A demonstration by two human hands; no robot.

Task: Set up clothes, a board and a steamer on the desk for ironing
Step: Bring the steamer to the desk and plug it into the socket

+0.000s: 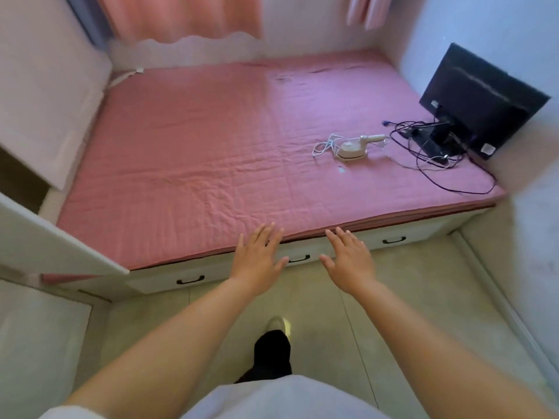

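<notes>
Reaching toward the bed, left hand (258,255) and right hand (348,261) spread, empty | steamer (354,148) far right on mattress (181,164) | risk: its cord snagging nearby monitor cables (429,164)

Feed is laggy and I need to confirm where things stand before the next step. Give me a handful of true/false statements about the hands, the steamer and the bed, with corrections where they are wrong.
1. Both hands are open and hold nothing. True: the left hand and right hand are stretched out with straight fingers.
2. The steamer lies on the pink bed cover. True.
3. The left hand grips the steamer. False: the steamer lies far from both hands, on the right side of the bed.
4. The monitor lies flat in the middle of the bed. False: it stands upright in the bed's far right corner, amid dark cables.
5. The steamer's white cord is bunched beside it. True.
</notes>
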